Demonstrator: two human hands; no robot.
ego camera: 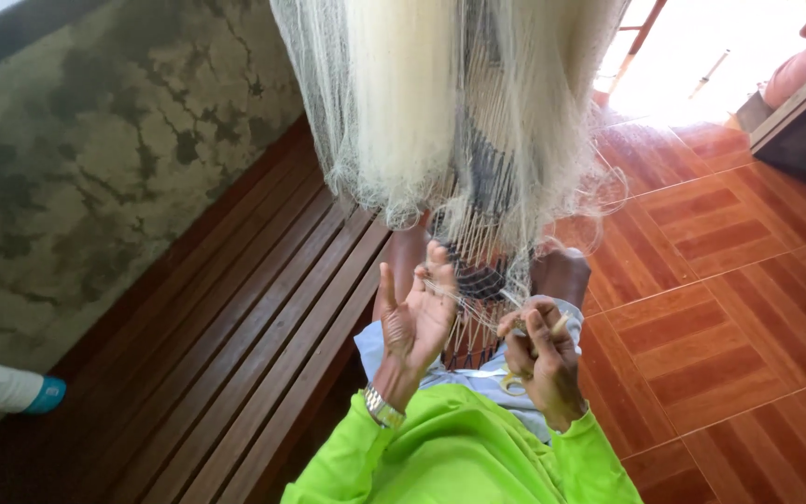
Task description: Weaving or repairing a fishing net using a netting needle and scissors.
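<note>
- A pale net (440, 103) hangs in a thick bunch from above the frame, down in front of the person, its lower meshes spreading over the knees.
- The left hand (417, 317) is raised with the palm facing the person and the fingers spread apart and upright; the fingertips (437, 254) reach into the net's lower edge, with strands running past them. The hand is not closed around anything.
- A metal watch (382, 408) sits on the left wrist, just above the lime-green sleeve (459, 457).
- The right hand (541, 350) is curled shut, pinching a small light-coloured tool (561, 324) between thumb and fingers; net strands lead from the bunch to this hand. What kind of tool it is cannot be told.
- Just below the right hand, small scissors (513, 381) with pale handles lie on the lap.
- The two hands are near each other, with stretched meshes between them.
- The person sits on a dark wooden slatted bench (235, 355) that runs along a stained, mottled wall (95, 168).
- A white bottle with a blue cap (11, 390) lies at the left edge, against the wall.
- To the right is a reddish tiled floor (729, 308), with bright light falling on it near the top.
</note>
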